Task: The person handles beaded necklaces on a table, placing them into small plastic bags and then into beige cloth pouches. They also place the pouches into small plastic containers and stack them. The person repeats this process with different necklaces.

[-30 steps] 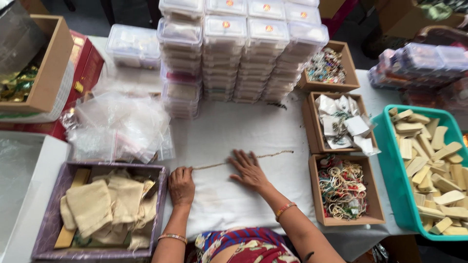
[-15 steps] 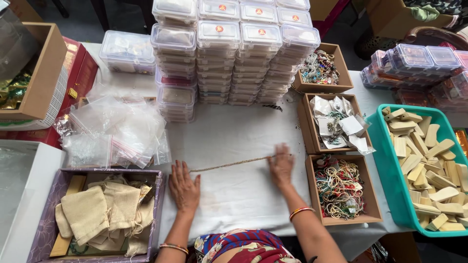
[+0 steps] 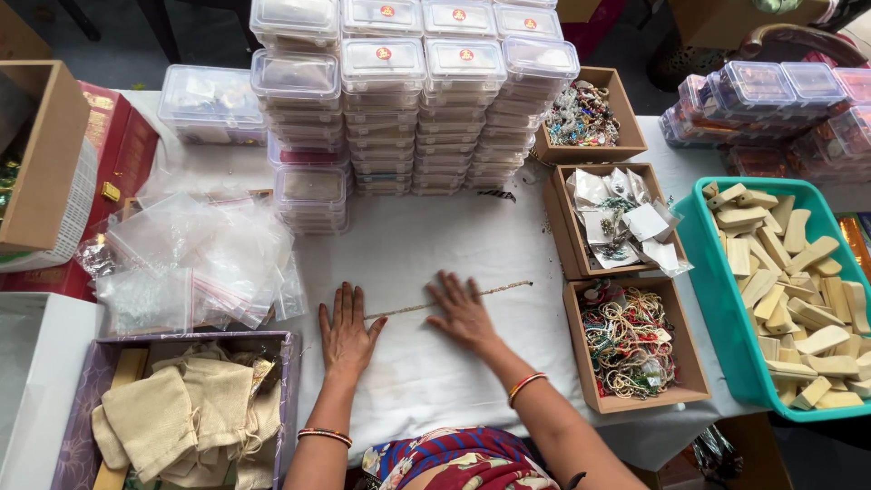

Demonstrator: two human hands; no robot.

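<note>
My left hand [image 3: 347,328] and my right hand [image 3: 463,311] both lie flat and open, palms down, fingers spread, on the white cloth [image 3: 472,245], gripping nothing. A thin beaded string [image 3: 451,300] lies stretched out across the cloth between them, running under my right palm and out past it toward the box of coiled bead strings [image 3: 632,343]. A purple-rimmed box of cloth pouches [image 3: 186,413] sits just beside my left forearm.
</note>
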